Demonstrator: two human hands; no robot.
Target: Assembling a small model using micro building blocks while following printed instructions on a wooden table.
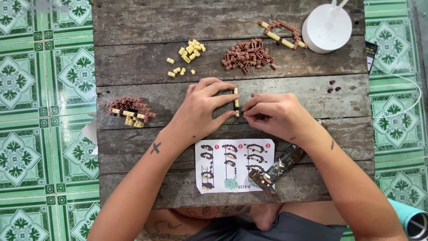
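My left hand (200, 111) and my right hand (274, 115) meet at the middle of a worn wooden table (133, 62). Between their fingertips stands a thin strip of tiny building bricks (236, 101), yellow and dark. The left thumb and forefinger pinch it at top and bottom; the right fingertips press against its right side. A paper instruction sheet (234, 166) with three numbered pictures lies just below the hands.
Loose yellow bricks (189, 53) and a pile of brown bricks (247, 56) lie farther up. A brown-and-yellow built piece (129, 111) sits at left, another (281, 33) at top right beside a white round object (327, 27). A paint-stained tool (278, 172) overlaps the sheet.
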